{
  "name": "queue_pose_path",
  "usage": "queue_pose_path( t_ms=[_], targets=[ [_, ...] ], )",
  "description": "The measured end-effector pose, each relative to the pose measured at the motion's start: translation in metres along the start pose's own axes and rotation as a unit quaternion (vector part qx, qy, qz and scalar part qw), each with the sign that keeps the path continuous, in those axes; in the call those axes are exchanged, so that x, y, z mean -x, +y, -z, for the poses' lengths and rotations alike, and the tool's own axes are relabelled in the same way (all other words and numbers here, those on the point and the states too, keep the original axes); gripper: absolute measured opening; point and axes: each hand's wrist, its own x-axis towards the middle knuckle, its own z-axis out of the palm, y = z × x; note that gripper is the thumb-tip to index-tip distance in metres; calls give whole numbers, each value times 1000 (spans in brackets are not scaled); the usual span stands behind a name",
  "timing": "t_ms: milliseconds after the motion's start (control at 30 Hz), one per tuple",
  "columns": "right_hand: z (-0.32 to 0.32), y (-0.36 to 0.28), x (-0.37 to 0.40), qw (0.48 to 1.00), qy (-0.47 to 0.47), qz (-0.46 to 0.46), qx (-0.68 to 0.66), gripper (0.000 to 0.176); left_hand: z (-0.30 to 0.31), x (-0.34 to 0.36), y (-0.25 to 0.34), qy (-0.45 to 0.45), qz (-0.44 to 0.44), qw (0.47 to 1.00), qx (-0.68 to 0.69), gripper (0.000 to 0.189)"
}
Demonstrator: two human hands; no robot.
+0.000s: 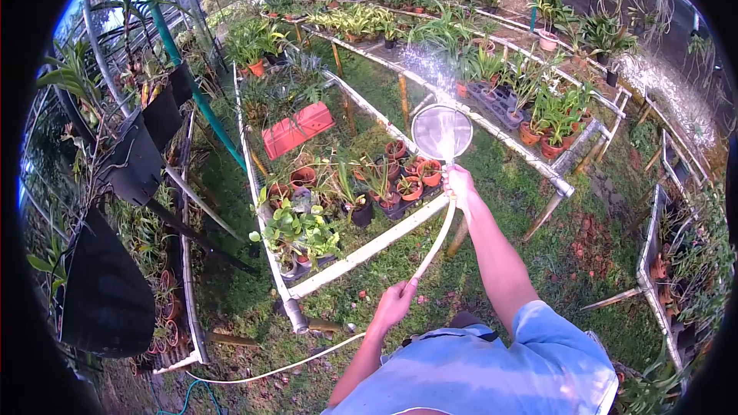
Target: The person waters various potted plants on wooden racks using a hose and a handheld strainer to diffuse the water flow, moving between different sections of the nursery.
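Observation:
My right hand [459, 184] is closed around the end of a pale garden hose [436, 249], arm stretched forward. Just beyond that hand is a round, rimmed grey disc [442, 132], which looks like a mesh-faced watering head. Bright water [430, 69] sprays from it towards potted plants on the far bench. Lower down, my left hand [395, 303] is wrapped round the same hose, near my body. From there the hose runs down to the grass at the left. Small terracotta pots [411, 187] stand on the near bench, just left of my right hand.
Pipe-framed benches [369, 250] surround me, carrying many potted plants. A red planter box [298, 130] lies on the left bench. Black hanging pots [108, 284] and a green post [188, 69] are at the left. Another plant rack [650, 261] stands at the right.

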Motion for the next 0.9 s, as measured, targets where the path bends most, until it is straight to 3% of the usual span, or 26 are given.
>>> queue_pose_path(
  t_ms=[100, 233, 367, 500, 633, 900],
  targets=[
    [0, -14, -27, 998, -40, -8, 52, 18, -8, -17, 13, -3, 1, 1000, -9, 52],
    [-3, -23, -65, 999, 13, 48, -21, 14, -22, -44, 35, 33, 14, 999, 14, 53],
    [16, -47, -93, 999, -51, -4, 17, 14, -39, -72, 55, 45, 25, 999, -12, 53],
    [34, -67, -138, 1000, 10, 26, 5, 17, -75, -109, 76, 73, 17, 997, -18, 53],
    [54, -98, -164, 998, -67, 2, -20, 20, -107, -137, 105, 71, 40, 997, -14, 54],
    [74, -124, -200, 998, -53, -2, -32, 21, -128, -173, 143, 82, 75, 993, -25, 54]
  ],
)
